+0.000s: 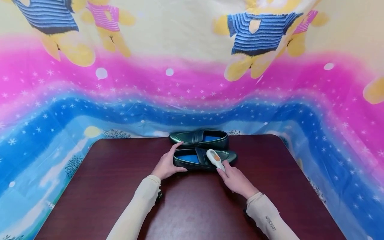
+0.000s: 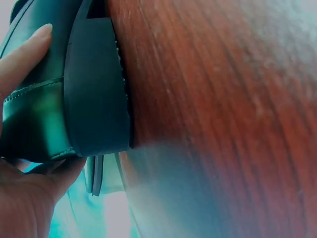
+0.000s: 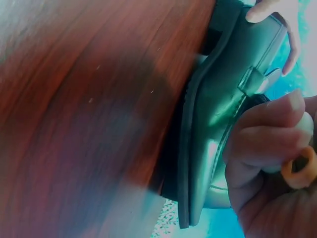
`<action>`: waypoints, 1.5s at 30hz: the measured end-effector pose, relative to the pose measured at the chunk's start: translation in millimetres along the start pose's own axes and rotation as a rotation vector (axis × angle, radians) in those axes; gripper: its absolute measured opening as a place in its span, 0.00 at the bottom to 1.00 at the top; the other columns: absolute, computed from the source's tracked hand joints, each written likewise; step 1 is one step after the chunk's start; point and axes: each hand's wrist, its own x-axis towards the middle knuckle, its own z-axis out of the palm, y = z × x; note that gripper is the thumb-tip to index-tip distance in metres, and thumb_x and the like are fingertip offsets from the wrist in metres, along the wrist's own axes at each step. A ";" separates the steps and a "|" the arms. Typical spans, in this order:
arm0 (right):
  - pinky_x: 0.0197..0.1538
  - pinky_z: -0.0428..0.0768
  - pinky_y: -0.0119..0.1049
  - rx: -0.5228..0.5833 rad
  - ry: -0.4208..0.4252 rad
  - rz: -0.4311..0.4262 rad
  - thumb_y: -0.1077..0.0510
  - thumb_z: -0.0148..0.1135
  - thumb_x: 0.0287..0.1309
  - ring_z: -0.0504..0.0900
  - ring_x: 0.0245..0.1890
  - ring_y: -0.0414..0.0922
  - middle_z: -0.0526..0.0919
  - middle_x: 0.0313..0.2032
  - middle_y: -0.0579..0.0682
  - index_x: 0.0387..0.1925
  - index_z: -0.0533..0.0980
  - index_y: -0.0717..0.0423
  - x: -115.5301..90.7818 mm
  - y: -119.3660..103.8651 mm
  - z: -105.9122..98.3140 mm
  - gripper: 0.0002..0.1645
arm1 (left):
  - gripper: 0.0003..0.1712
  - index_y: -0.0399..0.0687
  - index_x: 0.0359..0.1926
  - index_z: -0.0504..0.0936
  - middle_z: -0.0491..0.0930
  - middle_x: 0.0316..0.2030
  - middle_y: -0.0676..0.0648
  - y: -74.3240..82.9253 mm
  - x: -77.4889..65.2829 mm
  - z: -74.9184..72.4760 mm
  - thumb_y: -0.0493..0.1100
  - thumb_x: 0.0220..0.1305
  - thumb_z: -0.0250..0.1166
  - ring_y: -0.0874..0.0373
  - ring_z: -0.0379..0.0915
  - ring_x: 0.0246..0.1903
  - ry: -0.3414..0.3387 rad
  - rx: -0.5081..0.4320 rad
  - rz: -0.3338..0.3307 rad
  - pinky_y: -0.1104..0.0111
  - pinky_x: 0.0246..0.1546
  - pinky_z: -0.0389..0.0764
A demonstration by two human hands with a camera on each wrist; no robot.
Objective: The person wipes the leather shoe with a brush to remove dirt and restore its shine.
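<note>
Two dark green loafers with blue insoles lie side by side at the far end of the table. My left hand (image 1: 166,166) grips the near loafer (image 1: 192,163) round its heel, thumb on the near side and fingers on the far side. In the left wrist view the heel block (image 2: 96,89) shows close to the thumb. My right hand (image 1: 237,180) holds a white brush-shaped tool (image 1: 214,158) by its handle. Its oval head, with an orange-brown middle, is over the loafer's front; contact is unclear. An orange ring (image 3: 301,167) shows at the palm in the right wrist view.
Behind the near shoe stands the far loafer (image 1: 198,139), toe to the left. The dark red-brown table (image 1: 126,186) has rounded far corners. A printed curtain (image 1: 192,83) hangs close behind it and along both sides.
</note>
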 end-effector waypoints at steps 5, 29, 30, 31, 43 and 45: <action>0.21 0.75 0.39 -0.074 0.024 0.015 0.48 0.54 0.79 0.72 0.10 0.47 0.73 0.23 0.51 0.61 0.66 0.50 -2.4 5.3 -3.5 0.18 | 0.64 0.71 0.81 0.54 0.63 0.77 0.44 -0.1 1.7 0.5 0.52 0.50 0.84 0.41 0.69 0.70 -0.028 -0.007 -0.008 0.41 0.64 0.74; 0.30 0.70 0.39 0.035 0.107 0.018 0.40 0.46 0.81 0.68 0.22 0.46 0.69 0.26 0.49 0.61 0.66 0.51 -8.4 23.8 -25.7 0.22 | 0.58 0.67 0.77 0.59 0.69 0.73 0.47 -3.9 0.0 1.4 0.52 0.51 0.84 0.44 0.73 0.66 -0.001 0.002 -0.016 0.44 0.63 0.76; 0.30 0.71 0.38 0.034 0.095 0.003 0.41 0.47 0.81 0.68 0.22 0.46 0.69 0.26 0.49 0.60 0.67 0.50 -6.8 19.6 -21.8 0.21 | 0.57 0.67 0.77 0.59 0.69 0.73 0.47 -3.6 -0.4 1.6 0.52 0.51 0.84 0.44 0.73 0.66 -0.005 0.004 -0.017 0.44 0.63 0.76; 0.31 0.70 0.38 0.025 0.086 -0.011 0.41 0.47 0.81 0.68 0.21 0.45 0.69 0.25 0.48 0.58 0.68 0.50 -4.8 14.9 -18.1 0.20 | 0.57 0.67 0.76 0.60 0.69 0.73 0.47 -3.4 -1.0 1.5 0.51 0.51 0.84 0.44 0.73 0.66 -0.009 0.007 -0.019 0.44 0.63 0.76; 0.28 0.69 0.39 -0.179 0.180 -0.013 0.44 0.55 0.77 0.70 0.20 0.45 0.73 0.23 0.49 0.59 0.72 0.55 9.6 11.1 -12.9 0.22 | 0.54 0.64 0.75 0.61 0.69 0.73 0.49 -0.5 -1.5 2.7 0.52 0.53 0.83 0.44 0.73 0.65 -0.011 0.006 -0.011 0.45 0.63 0.77; 0.27 0.69 0.40 -0.226 0.218 0.011 0.44 0.55 0.76 0.71 0.20 0.45 0.74 0.23 0.50 0.59 0.71 0.56 6.7 21.6 -18.6 0.23 | 0.54 0.65 0.75 0.61 0.69 0.73 0.50 0.5 -1.2 2.2 0.51 0.53 0.83 0.45 0.73 0.66 -0.010 0.012 -0.014 0.45 0.63 0.76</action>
